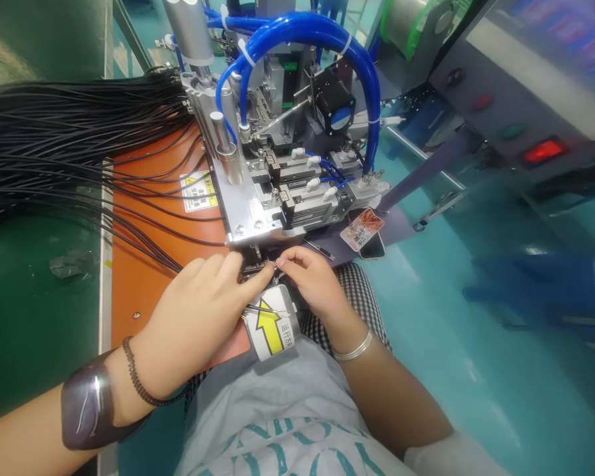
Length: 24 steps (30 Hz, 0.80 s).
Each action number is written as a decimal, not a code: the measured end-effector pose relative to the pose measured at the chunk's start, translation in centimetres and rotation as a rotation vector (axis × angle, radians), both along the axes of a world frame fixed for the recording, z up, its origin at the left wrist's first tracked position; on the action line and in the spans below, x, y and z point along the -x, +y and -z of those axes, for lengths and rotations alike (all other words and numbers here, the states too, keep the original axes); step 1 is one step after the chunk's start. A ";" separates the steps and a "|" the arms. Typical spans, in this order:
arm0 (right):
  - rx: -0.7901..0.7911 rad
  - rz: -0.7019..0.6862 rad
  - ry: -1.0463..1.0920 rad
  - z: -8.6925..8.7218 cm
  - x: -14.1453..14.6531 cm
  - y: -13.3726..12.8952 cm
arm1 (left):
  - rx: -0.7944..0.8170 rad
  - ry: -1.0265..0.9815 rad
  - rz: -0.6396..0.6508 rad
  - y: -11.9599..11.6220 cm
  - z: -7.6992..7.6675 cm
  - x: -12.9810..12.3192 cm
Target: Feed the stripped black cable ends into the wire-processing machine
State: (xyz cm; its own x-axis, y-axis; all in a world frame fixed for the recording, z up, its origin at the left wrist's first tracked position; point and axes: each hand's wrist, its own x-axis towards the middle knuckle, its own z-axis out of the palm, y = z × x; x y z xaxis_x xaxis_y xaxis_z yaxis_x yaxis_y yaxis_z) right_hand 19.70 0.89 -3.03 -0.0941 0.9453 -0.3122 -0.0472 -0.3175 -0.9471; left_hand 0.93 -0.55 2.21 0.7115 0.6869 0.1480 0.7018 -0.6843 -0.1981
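My left hand (198,317) lies over the near edge of the metal machine (248,211), its index finger stretched to the small slot at the front and the other fingers curled. Close beside that fingertip, my right hand (312,281) pinches thumb and index finger together on something too small to make out. Thin dark wires (265,309) with bare ends stick out from under my left hand, across a white label with a yellow arrow (272,334). Black cables (153,241) run from the left toward the machine's front.
A thick bundle of black cables (79,125) covers the far part of the orange board (139,284). Blue air hoses (312,26) arch over the machine. At the right are a phone (373,246), a patterned card (361,230) and a control box (525,99) with a lit red switch.
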 end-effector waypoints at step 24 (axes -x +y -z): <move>0.011 -0.054 -0.064 -0.4 -1.1 -0.6 | -0.012 -0.134 0.083 -0.1 0.9 0.7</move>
State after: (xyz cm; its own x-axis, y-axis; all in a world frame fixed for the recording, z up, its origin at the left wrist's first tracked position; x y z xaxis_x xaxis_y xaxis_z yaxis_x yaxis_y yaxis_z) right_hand 20.84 0.33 -2.59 -0.1244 0.9360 -0.3292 0.0303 -0.3280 -0.9442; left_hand 0.19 -0.65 1.31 0.7392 0.6238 0.2538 0.6635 -0.7393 -0.1151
